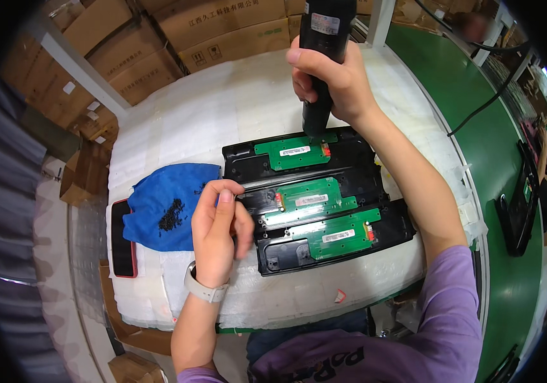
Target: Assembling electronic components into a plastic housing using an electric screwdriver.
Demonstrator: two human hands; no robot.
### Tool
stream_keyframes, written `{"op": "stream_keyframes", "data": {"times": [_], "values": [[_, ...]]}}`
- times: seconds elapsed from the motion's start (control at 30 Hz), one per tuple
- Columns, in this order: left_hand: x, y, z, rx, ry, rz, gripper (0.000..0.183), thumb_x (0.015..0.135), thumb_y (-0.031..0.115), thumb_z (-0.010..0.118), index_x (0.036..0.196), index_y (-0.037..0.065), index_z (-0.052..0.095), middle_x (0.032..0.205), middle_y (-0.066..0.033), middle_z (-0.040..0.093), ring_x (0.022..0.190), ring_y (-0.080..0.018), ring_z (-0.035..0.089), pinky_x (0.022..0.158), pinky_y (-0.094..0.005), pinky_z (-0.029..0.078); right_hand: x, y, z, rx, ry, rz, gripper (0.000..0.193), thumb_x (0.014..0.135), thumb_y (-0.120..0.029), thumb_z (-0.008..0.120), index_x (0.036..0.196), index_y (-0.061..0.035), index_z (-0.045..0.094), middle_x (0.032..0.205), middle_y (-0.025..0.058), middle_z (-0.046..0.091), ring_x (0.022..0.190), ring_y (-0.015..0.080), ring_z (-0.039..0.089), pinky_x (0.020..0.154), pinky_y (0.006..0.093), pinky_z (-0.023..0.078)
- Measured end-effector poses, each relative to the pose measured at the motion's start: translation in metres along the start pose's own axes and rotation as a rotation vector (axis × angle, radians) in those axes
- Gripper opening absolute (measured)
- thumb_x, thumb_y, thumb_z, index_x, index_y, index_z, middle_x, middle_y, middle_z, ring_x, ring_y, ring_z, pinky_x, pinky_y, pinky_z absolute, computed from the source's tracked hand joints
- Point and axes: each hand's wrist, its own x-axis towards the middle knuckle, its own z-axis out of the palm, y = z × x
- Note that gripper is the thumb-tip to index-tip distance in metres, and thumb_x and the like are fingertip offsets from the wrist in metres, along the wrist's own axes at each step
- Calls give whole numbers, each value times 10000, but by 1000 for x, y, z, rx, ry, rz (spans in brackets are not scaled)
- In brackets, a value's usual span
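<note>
My right hand [350, 80] is wrapped round a black electric screwdriver [317, 112], held upright with its tip down at the far green circuit board [280, 161]. That board lies in a black plastic tray-like panel [238, 169]. Two more panels with green boards, the middle board [328, 188] and the near board [324, 249], lie in front of it. At the panels' left edge is my left hand [219, 223], fingers curled and thumb close to the index finger; anything between them is too small to make out. A pile of small black screws [171, 215] rests on a blue cloth [149, 198] beside it.
A phone with a red edge [120, 249] lies partly under the cloth on the white padded table [178, 115]. Cardboard boxes [229, 32] are stacked behind. On the right, a green surface [452, 83] carries a cable and another black panel [519, 210].
</note>
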Motion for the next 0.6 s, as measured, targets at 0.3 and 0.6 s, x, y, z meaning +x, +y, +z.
{"op": "stream_keyframes", "data": {"times": [0.3,0.6], "values": [[10,-10,-14,-476,-133,-143,112,945,168,406,949,68,457,544,16,359,416,-66,258,423,-198,259,1,0,4,-21,-59,-4,219,749,-190,652,675,-23,531,505,27,483,400,95,447,402,236,354],[6,-15,-9,-325,-112,-38,165,865,156,589,913,28,498,751,-148,627,550,-176,601,524,-245,495,-21,-34,21,325,-130,57,212,830,-238,527,868,-31,498,517,2,429,400,97,396,440,252,346]]}}
